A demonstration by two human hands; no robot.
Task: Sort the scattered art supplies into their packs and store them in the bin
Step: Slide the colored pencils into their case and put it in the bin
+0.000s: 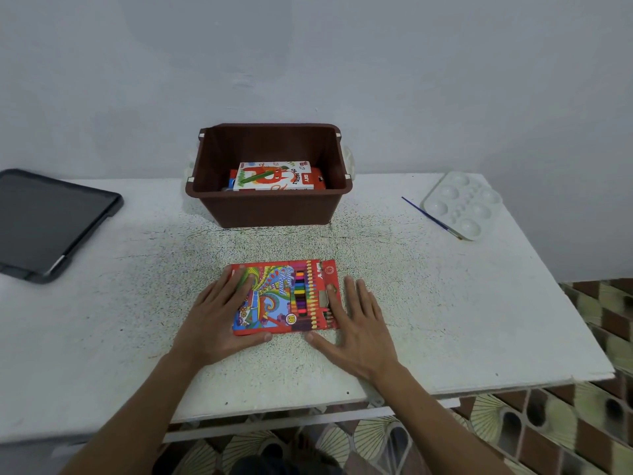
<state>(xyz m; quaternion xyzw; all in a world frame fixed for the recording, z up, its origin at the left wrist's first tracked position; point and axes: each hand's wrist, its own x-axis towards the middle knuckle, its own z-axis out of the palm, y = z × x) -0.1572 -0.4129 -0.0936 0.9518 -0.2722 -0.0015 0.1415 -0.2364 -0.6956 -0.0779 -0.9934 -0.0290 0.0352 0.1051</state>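
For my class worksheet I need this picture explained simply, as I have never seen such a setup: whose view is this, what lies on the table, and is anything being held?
There is no machine here. A person works with bare hands, and the single picture comes from a camera worn on their head, looking forward and down. The left hand and right hand rest with straight fingers on the two sides of a red cardboard pack of colour pencils, which lies on the white speckled table. Nothing is gripped or lifted. Behind the pack stands a brown plastic bin, already holding a white oil pastels box. To the left lies a dark tablet in a black case. To the right is a white plastic paint palette with a thin blue-handled brush beside it.
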